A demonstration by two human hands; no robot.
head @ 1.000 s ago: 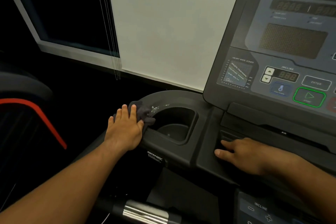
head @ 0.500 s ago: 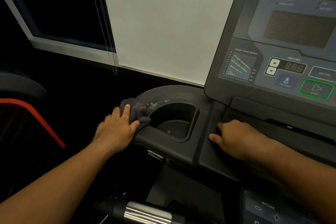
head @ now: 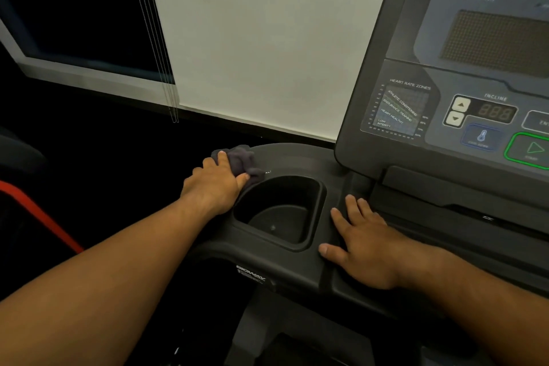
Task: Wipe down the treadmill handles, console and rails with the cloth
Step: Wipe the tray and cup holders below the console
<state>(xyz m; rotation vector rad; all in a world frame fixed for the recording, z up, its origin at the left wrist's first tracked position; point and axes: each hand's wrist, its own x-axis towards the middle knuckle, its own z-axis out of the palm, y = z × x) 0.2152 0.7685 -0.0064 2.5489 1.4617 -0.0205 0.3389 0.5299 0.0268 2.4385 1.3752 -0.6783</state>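
Your left hand, curled on the cloth, slides farther round the cup-holder rim — right hand now flat, empty — console pending.

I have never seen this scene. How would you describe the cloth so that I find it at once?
Start at the treadmill console, the big dark panel on the right. Left of it is a deep cup holder; at its far left rim the left hand holds the cloth. It is the only soft, crumpled, dark grey thing on the smooth plastic.
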